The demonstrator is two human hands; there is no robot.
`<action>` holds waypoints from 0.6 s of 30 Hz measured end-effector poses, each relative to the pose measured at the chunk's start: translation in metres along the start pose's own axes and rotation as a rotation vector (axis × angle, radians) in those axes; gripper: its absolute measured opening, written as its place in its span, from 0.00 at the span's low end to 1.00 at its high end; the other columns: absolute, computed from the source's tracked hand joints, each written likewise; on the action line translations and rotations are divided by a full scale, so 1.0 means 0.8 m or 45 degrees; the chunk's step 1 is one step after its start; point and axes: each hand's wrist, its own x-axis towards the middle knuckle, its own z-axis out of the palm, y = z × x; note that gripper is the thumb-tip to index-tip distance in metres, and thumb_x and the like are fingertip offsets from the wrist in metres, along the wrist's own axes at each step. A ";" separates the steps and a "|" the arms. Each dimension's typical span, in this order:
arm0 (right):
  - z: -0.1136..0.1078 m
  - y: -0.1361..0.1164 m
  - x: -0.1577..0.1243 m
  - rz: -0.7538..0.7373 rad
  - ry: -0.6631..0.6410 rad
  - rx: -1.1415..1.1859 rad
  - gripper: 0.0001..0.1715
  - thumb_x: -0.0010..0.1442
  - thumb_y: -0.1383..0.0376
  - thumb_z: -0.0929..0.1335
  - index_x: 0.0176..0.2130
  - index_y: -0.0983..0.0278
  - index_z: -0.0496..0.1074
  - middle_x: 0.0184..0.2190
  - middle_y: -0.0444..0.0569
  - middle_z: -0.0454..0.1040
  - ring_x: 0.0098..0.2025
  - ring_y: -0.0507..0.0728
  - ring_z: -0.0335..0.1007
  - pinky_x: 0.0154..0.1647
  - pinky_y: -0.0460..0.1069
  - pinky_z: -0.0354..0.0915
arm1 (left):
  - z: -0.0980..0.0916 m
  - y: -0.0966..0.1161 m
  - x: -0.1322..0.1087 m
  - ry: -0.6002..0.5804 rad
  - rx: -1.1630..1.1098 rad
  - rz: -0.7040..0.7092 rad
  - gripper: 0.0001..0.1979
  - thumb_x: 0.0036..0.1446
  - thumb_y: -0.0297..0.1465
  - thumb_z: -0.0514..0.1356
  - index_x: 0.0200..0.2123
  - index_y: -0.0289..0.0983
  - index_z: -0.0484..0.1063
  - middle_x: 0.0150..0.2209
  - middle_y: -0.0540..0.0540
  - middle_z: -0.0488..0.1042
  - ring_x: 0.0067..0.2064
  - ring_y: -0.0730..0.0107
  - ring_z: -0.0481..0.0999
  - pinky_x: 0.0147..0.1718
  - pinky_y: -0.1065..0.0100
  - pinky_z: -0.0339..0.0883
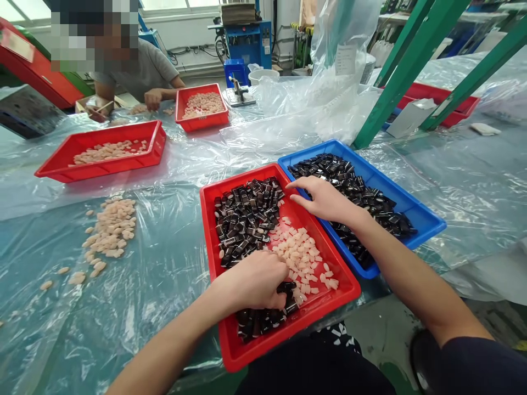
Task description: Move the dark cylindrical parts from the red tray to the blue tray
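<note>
A red tray (358,288) holds small glossy black pieces (242,219) along its left side and near end. Small pale pinkish pieces (298,252) lie in its right half. My left hand (257,280) is inside this tray with its fingers curled, among the black pieces and beside the pale ones. What its fingers hold, if anything, is hidden. My right hand (319,197) hovers over the rim between the red tray and a blue tray (428,222). Its thumb and forefinger are apart, with nothing visible between them. More black pieces (354,189) fill the blue tray.
Loose pale pieces (111,227) lie on the plastic-covered table (173,285) to the left. Two more red trays (144,159) (206,123) with pale pieces stand farther back. A co-worker (144,68) sits across the table. Green posts (405,79) rise beyond the blue tray.
</note>
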 end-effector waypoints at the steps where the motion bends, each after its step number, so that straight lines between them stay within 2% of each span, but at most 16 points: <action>1: 0.001 -0.003 0.000 -0.043 -0.020 0.019 0.15 0.64 0.64 0.66 0.50 0.65 0.74 0.49 0.53 0.77 0.51 0.61 0.71 0.55 0.59 0.65 | -0.003 -0.002 -0.001 0.037 0.004 -0.013 0.06 0.50 0.32 0.63 0.25 0.36 0.72 0.29 0.44 0.77 0.31 0.60 0.76 0.31 0.64 0.64; 4: 0.003 -0.019 0.002 -0.183 -0.021 0.153 0.14 0.67 0.61 0.63 0.48 0.64 0.74 0.46 0.52 0.78 0.49 0.59 0.72 0.53 0.56 0.65 | -0.015 -0.008 -0.007 0.196 0.006 -0.077 0.10 0.55 0.35 0.61 0.26 0.36 0.71 0.30 0.45 0.76 0.32 0.63 0.76 0.30 0.66 0.62; 7: 0.004 -0.040 0.002 -0.298 0.006 0.243 0.18 0.70 0.59 0.59 0.42 0.64 0.74 0.40 0.51 0.79 0.42 0.56 0.73 0.46 0.52 0.65 | -0.028 -0.017 -0.017 0.374 -0.030 -0.219 0.13 0.60 0.38 0.57 0.30 0.36 0.71 0.27 0.47 0.74 0.29 0.66 0.75 0.28 0.68 0.59; 10: 0.009 -0.056 0.001 -0.382 -0.113 0.124 0.24 0.72 0.56 0.56 0.35 0.65 0.73 0.31 0.49 0.77 0.34 0.56 0.72 0.37 0.49 0.62 | -0.042 -0.025 -0.030 0.537 -0.125 -0.351 0.11 0.62 0.37 0.56 0.33 0.36 0.71 0.23 0.50 0.73 0.24 0.71 0.71 0.25 0.70 0.56; 12: 0.014 -0.065 0.001 -0.411 -0.191 0.006 0.26 0.71 0.53 0.57 0.31 0.65 0.71 0.27 0.49 0.75 0.30 0.56 0.70 0.32 0.49 0.57 | -0.050 -0.030 -0.040 0.642 -0.180 -0.404 0.11 0.61 0.37 0.56 0.32 0.35 0.71 0.22 0.51 0.72 0.23 0.74 0.68 0.25 0.71 0.55; 15: 0.016 -0.079 0.006 -0.448 -0.248 -0.067 0.26 0.70 0.50 0.59 0.31 0.65 0.70 0.26 0.49 0.75 0.28 0.55 0.69 0.28 0.48 0.52 | -0.061 -0.036 -0.056 0.707 -0.212 -0.440 0.13 0.60 0.38 0.57 0.28 0.36 0.69 0.21 0.52 0.69 0.23 0.76 0.64 0.23 0.72 0.53; 18: 0.014 -0.091 0.016 -0.373 -0.255 -0.063 0.27 0.68 0.46 0.60 0.33 0.65 0.69 0.26 0.49 0.75 0.27 0.55 0.70 0.27 0.47 0.51 | -0.065 -0.042 -0.068 0.697 -0.198 -0.451 0.13 0.61 0.38 0.56 0.28 0.36 0.69 0.21 0.52 0.68 0.22 0.76 0.61 0.23 0.72 0.52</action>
